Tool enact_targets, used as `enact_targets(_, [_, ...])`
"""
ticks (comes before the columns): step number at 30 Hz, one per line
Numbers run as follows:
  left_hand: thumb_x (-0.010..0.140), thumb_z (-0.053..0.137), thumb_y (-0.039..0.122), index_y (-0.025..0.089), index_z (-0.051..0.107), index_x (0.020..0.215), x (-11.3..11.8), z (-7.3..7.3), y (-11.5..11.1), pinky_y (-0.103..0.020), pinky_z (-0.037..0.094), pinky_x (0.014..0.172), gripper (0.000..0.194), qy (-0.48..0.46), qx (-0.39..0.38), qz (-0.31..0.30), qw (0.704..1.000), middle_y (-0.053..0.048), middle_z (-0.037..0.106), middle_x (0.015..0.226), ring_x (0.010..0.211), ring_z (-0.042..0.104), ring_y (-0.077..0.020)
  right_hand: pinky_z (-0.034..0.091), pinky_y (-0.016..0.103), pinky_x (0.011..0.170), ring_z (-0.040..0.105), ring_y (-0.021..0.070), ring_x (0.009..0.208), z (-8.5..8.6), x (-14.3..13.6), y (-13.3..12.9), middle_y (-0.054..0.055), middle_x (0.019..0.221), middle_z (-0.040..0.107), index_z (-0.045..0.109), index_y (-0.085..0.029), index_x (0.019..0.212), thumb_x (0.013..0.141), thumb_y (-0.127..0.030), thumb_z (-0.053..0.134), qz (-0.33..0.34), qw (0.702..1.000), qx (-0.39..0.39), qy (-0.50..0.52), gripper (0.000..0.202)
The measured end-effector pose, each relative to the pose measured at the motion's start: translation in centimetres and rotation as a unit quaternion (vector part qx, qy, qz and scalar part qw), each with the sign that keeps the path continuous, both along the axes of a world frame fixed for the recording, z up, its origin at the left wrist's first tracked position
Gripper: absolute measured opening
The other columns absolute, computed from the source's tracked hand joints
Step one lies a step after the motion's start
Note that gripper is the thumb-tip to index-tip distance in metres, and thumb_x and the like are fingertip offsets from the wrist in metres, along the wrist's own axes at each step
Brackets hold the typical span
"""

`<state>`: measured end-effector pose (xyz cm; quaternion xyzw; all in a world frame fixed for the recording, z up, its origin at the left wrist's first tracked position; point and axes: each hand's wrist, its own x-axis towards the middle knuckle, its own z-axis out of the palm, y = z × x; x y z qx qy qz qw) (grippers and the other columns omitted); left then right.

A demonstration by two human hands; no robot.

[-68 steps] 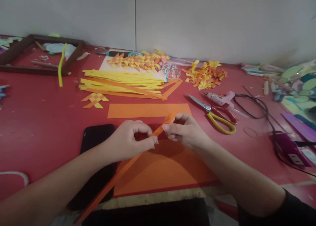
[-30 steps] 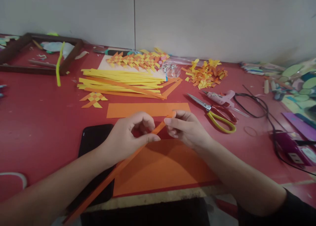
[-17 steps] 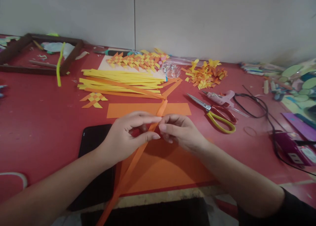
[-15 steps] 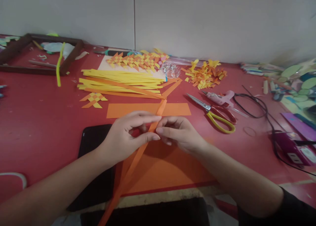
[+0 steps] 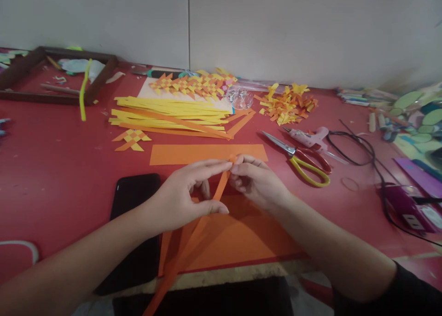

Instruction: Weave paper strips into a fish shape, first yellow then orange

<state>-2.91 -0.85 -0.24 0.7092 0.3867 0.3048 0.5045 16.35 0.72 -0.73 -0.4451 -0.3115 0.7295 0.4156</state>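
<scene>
A long orange paper strip [image 5: 193, 238] runs from between my hands down past the table's front edge. My right hand [image 5: 257, 180] pinches its far end, which is bent over at the fingertips. My left hand [image 5: 186, 192] holds the strip too: its forefinger presses near that end, and the thumb rests lower along the strip, apart from the fingers. Beneath my hands lies a large orange paper sheet [image 5: 241, 233]. Just beyond them is a wide orange paper band [image 5: 183, 154].
Yellow and orange strips [image 5: 165, 116] lie behind, near woven paper pieces [image 5: 193, 83] and a small woven fish shape [image 5: 132, 140]. Scissors [image 5: 300, 162], a pink glue gun [image 5: 311, 136] and paper scraps [image 5: 288, 104] are at right. A black phone [image 5: 127, 233] lies left; a wooden frame [image 5: 100, 79] stands behind.
Both hands have shifted slightly away from me and right, to the strip's far end. That end has been pulled closer and is now bent over in the fingertips.
</scene>
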Motion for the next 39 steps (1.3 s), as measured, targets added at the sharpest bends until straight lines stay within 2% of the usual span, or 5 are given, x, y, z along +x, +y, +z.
enact_targets(10, [0.070,0.081,0.033,0.032,0.054,0.136,-0.1,-0.4,-0.1,-0.023,0.054,0.065,0.071,-0.036,-0.030,0.002,0.999,-0.009,0.047,0.146,0.064,0.056,-0.0057,0.032,0.018,0.043,0.045,0.0050,0.048,0.3,1.3,1.7,-0.005,0.054,0.054,0.058,-0.018,0.058,0.062,-0.022,0.073,-0.119,0.992,0.041,-0.012,0.017])
enact_targets(16, [0.082,0.071,0.030,0.035,0.028,0.151,-0.2,-0.4,0.1,-0.036,0.051,0.097,0.081,-0.191,-0.108,0.023,0.975,-0.009,0.036,0.153,0.121,0.055,-0.0249,0.041,0.021,0.048,0.054,0.0076,0.050,0.1,0.3,0.0,-0.003,0.062,0.061,0.066,-0.018,0.082,0.069,-0.034,0.079,0.063,0.992,0.070,-0.079,0.025])
enact_targets(20, [0.082,0.071,0.028,0.034,0.019,0.153,-0.2,-0.2,0.0,-0.042,0.042,0.107,0.088,-0.199,-0.121,-0.007,0.972,-0.010,0.043,0.149,0.133,0.045,-0.0282,0.037,0.020,0.043,0.050,0.0066,0.044,-0.1,0.3,-0.1,-0.005,0.057,0.059,0.064,-0.017,0.083,0.072,-0.034,0.077,0.081,0.986,0.092,-0.112,0.024])
enact_targets(29, [0.077,0.074,0.021,0.025,0.052,0.129,-0.1,-0.2,0.9,-0.027,0.055,0.081,0.057,-0.217,-0.116,0.217,0.945,0.000,0.066,0.091,0.081,0.065,-0.0117,0.020,0.018,0.036,0.034,0.0034,0.038,0.6,1.2,-0.1,-0.008,0.047,0.046,0.056,-0.017,0.065,0.072,-0.023,0.071,0.152,0.975,0.099,-0.127,0.017])
enact_targets(39, [0.076,0.074,0.023,0.018,0.061,0.078,0.0,-0.1,1.0,-0.021,0.054,0.064,0.015,-0.247,-0.190,0.196,0.930,0.004,0.062,0.074,0.063,0.060,-0.0073,0.026,0.020,0.043,0.037,0.0045,0.047,1.0,1.4,-0.2,-0.005,0.058,0.050,0.057,-0.016,0.066,0.073,-0.022,0.069,0.197,0.960,0.127,-0.155,0.015])
